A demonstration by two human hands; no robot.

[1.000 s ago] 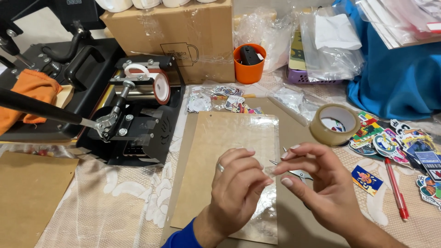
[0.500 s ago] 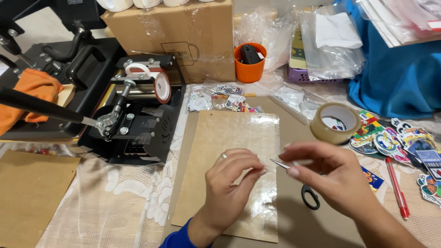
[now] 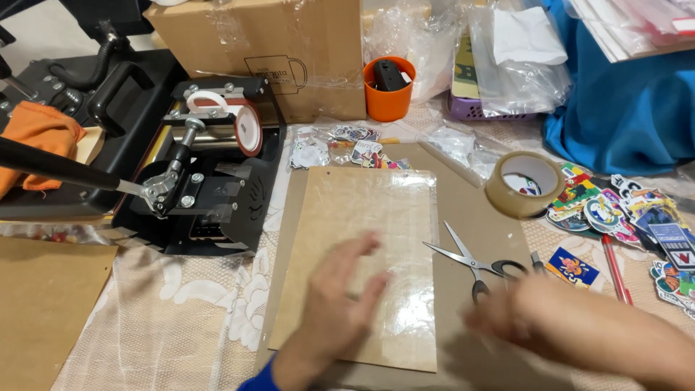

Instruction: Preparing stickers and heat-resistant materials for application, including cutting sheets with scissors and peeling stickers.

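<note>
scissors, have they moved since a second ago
Yes. The scissors were held up between the hands near the sheet's lower right edge; now they lie open on the brown board, right of the clear-covered sheet and below the tape roll.

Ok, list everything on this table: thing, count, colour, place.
press machine: one, black, left
cloth: one, orange, far left
cardboard box: one, brown, back
cup: one, orange, back centre
tape roll: one, tan, right
stickers: many, multicoloured, right edge
scissors: one pair, black-handled, open, centre right
kraft sheet: one, brown, centre
left hand: blurred, over the kraft sheet
right hand: blurred, beside the scissors
</note>
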